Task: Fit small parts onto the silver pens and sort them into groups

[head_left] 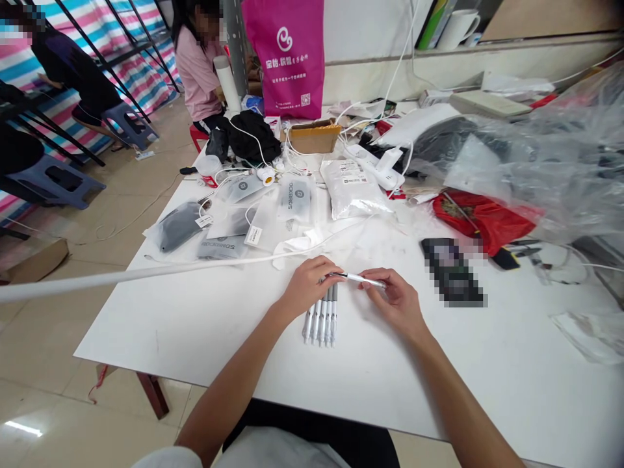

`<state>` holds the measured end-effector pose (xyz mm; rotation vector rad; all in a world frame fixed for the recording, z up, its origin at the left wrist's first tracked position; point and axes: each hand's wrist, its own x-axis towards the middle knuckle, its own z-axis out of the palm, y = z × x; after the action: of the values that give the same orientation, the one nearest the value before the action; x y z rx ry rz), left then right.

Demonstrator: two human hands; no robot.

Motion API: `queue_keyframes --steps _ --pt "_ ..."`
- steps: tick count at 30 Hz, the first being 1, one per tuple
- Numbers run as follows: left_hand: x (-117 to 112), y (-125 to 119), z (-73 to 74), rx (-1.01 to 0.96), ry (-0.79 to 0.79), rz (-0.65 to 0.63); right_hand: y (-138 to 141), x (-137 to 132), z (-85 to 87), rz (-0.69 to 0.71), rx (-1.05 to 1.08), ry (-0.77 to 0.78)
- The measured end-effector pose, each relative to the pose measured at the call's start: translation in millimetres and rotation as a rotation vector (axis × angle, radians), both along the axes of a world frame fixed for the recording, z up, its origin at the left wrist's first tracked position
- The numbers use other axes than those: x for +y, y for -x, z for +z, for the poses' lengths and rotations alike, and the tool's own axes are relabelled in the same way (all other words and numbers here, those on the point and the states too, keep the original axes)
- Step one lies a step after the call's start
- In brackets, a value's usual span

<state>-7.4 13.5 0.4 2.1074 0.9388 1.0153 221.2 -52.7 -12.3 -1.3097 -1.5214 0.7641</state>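
One pen is held crosswise over the desk. The left hand pinches one end between thumb and fingers; the right hand pinches the opposite end likewise. A row of pens lies on the desk just below, upper ends partly covered by the left hand. Beyond the hands lie plastic packets and a white bag; a dark, blurred object lies to the right. A pink bag stands at the rear.

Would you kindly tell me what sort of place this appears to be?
Probably a small workshop or packing room: bagged goods and a row of pens lie on a white worktable, and a person in a pink top sits beyond it.
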Motion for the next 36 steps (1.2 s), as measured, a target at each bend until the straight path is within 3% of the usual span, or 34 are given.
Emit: queue_keyframes --steps 4,7,11,15,19,25,30,36 --pt "-2.1 -1.6 -1.5 0.059 -0.08 -0.029 -2.8 1.3 3.5 0.072 -0.381 -0.149" --pt "-6.7 -4.4 -1.1 0.079 -0.022 -0.05 -6.2 2.5 4.4 0.123 -0.636 -0.298" --pt "-9.9 -4.5 4.3 0.036 0.151 -0.101 -11.3 2.9 3.8 0.16 -0.782 -0.367" --pt "-8.4 -0.5 9.0 0.061 0.226 -0.133 -11.0 2.1 4.1 0.118 -0.895 -0.385" --pt "-3.8 3.5 7.7 0.054 0.178 -0.154 -11.2 2.0 4.9 0.063 -0.921 -0.363" --pt "7.1 10.9 6.0 -0.001 0.023 -0.078 -21.7 4.7 2.9 0.011 -0.846 -0.312" --pt "9.2 13.8 6.9 -0.049 0.019 -0.042 -25.8 5.1 1.9 -0.023 -0.817 -0.297" --pt "4.3 9.8 3.5 -0.037 0.072 -0.088 -22.6 4.3 0.8 -0.009 -0.835 -0.323"
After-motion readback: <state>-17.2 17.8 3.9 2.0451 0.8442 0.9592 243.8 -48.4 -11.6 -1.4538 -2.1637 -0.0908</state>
